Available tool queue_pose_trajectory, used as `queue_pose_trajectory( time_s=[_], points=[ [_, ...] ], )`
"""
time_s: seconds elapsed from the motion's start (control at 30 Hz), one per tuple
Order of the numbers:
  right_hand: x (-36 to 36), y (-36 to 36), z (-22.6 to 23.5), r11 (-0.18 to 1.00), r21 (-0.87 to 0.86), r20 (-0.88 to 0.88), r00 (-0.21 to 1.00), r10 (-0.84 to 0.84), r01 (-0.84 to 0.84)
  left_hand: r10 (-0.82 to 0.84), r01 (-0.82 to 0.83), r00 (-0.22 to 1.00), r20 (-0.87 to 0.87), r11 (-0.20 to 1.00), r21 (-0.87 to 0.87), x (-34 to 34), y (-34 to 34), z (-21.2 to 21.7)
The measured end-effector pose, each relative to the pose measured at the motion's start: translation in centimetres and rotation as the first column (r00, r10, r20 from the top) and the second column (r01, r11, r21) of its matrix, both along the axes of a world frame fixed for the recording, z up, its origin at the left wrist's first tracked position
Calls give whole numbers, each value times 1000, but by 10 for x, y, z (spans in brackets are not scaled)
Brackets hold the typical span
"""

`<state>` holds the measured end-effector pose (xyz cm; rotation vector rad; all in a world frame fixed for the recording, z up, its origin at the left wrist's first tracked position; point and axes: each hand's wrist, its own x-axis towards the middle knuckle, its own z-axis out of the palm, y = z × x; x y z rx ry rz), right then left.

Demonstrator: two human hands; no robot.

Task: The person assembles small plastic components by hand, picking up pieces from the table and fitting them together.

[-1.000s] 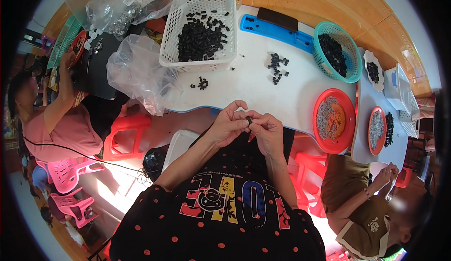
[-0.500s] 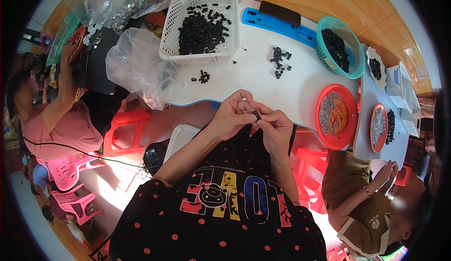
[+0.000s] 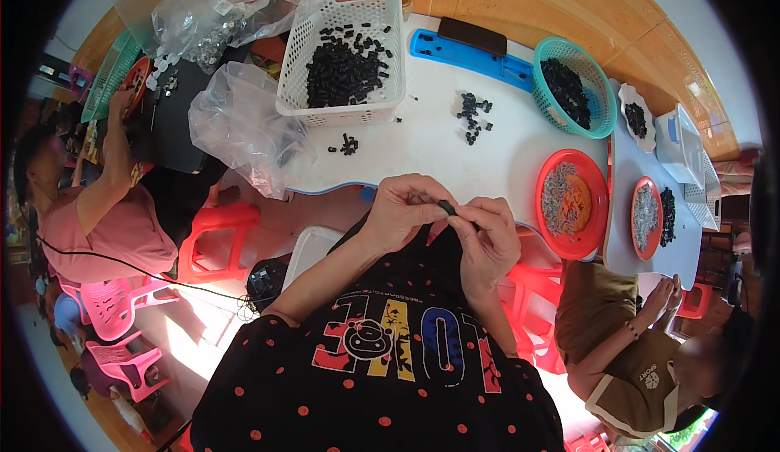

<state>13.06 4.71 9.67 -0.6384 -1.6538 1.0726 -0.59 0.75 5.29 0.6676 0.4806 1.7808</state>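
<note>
Between the fingertips of both hands, just over my lap at the table's near edge, is a small black cylindrical piece (image 3: 446,207). My left hand (image 3: 404,212) pinches it from the left, fingers curled. From the other side, my right hand (image 3: 487,236) closes thumb and forefinger at its end; whether a second small part sits there is hidden. Beyond my hands, a loose cluster of black pieces (image 3: 471,115) lies on the white table (image 3: 431,155). Another small group (image 3: 348,145) lies in front of a white perforated basket (image 3: 341,115), which holds many similar black pieces.
A red plate (image 3: 599,216) with grey screw-like parts and an orange heap sits at right. Behind are a turquoise basket (image 3: 605,115) and a blue tray (image 3: 463,60). Clear plastic bags (image 3: 244,119) hang over the table's left side. People sit left and right.
Both hands have shifted slightly down with the black piece, and my right hand's fingers are more curled. The table things sit a little differently as the view tilts.
</note>
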Motion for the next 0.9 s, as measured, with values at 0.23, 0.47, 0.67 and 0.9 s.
queue_pose_trajectory(
  time_s=[0.23,0.47,0.67,0.9],
  points=[
    [5,-6,1,899,-419,-114,989,90,-130,-30,30,999,23,999,-13,0,-5,-4],
    [3,2,-15,897,-358,-201,959,199,-261,-144,157,984,106,979,-128,-8,-11,-10],
    [-1,6,-28,939,-216,-197,954,226,-267,-210,264,944,254,943,-203,-7,-13,-16],
    [6,15,-35,979,14,-21,979,203,-203,-227,353,896,380,886,-301,-1,-12,-21]
  ],
)
